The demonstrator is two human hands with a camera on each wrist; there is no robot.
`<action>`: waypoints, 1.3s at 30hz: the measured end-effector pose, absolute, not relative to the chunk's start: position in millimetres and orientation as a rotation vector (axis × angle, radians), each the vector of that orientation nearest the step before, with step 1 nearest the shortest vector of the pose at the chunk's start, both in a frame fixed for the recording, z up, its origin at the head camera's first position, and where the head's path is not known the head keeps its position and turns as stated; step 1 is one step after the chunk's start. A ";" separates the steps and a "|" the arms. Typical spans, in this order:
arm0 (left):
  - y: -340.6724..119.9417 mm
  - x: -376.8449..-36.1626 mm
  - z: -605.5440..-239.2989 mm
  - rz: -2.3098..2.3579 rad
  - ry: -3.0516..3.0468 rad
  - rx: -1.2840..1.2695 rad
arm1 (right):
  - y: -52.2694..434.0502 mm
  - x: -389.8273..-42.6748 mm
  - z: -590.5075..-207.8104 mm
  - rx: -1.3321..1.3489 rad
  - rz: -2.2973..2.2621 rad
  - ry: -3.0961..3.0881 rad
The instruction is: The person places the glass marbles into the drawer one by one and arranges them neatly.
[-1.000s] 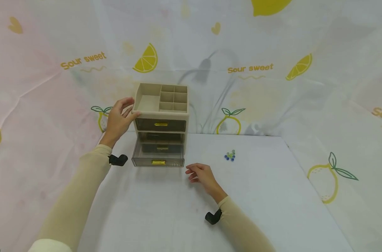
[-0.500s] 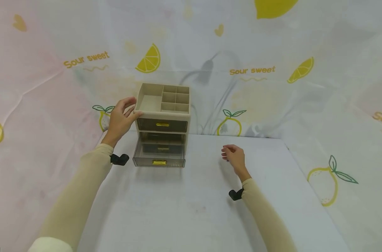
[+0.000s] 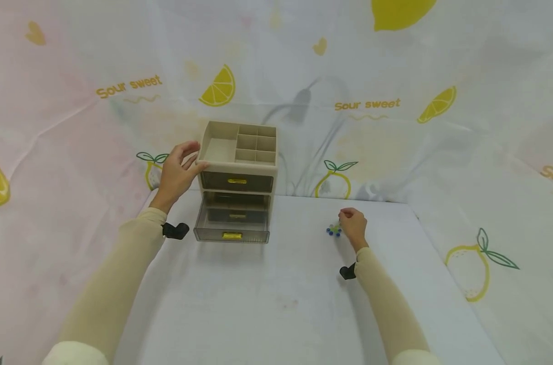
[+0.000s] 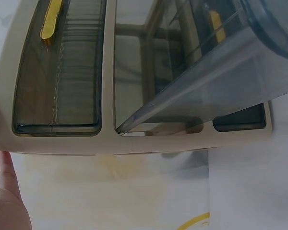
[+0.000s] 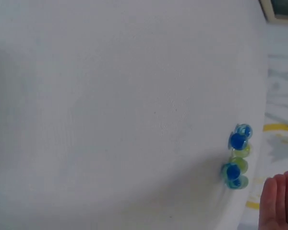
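A beige drawer organizer [image 3: 237, 167] stands at the back of the white table, with a divided open tray on top. Its middle drawer [image 3: 232, 235], smoky and clear with a gold handle, is pulled out; the one above is closed. My left hand [image 3: 178, 170] holds the organizer's upper left front corner, thumb on the front edge and fingers along the side. To the right lies a cluster of blue and green glass marbles [image 3: 333, 231]. Right beside it is my right hand [image 3: 355, 225], fingertips drawn together at the marbles' far right edge. Whether a marble is between them cannot be seen.
A white cloth covers the table [image 3: 267, 294]. Behind it hangs a lemon-printed backdrop [image 3: 276, 61], which also runs along both sides. A dark camera mount is on each wrist.
My right hand has moved right and away from beside the pulled-out drawer, over to the marbles, and its fingertips have come together. My left hand stays on the organizer.
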State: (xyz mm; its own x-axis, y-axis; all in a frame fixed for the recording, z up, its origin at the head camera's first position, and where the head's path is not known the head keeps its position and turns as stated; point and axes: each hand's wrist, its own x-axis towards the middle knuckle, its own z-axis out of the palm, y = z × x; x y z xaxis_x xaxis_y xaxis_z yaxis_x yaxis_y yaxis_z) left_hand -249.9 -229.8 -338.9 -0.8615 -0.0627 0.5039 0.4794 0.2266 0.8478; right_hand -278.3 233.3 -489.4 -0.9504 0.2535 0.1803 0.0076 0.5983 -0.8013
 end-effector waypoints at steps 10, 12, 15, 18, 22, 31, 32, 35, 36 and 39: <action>-230.5 -250.4 -338.7 -1.661 -2.076 -0.381 | 236.8 -286.9 -509.2 -0.364 1.242 -2.578; -230.5 -249.8 -338.5 -1.647 -2.084 -0.376 | 237.7 -287.6 -511.8 -0.376 1.235 -2.597; -230.7 -248.4 -338.2 -1.642 -2.089 -0.374 | 239.3 -288.0 -514.2 -0.391 1.228 -2.620; -230.4 -247.2 -337.8 -1.650 -2.087 -0.373 | 241.2 -288.6 -516.5 -0.397 1.221 -2.635; -228.8 -246.8 -336.8 -1.660 -2.079 -0.377 | 244.0 -290.7 -520.1 -0.384 1.207 -2.651; -227.8 -248.5 -336.4 -1.665 -2.084 -0.378 | 244.5 -293.2 -524.4 -0.314 1.149 -2.655; -227.9 -248.8 -336.7 -1.663 -2.086 -0.378 | 244.1 -293.1 -524.5 -0.304 1.148 -2.654; -228.9 -249.8 -337.6 -1.662 -2.085 -0.377 | 243.0 -293.1 -525.7 -0.280 1.142 -2.658; -229.3 -249.9 -337.9 -1.663 -2.084 -0.376 | 242.5 -293.2 -526.1 -0.275 1.142 -2.658; -230.2 -250.8 -338.1 -1.670 -2.074 -0.381 | 240.6 -293.6 -526.6 -0.279 1.148 -2.659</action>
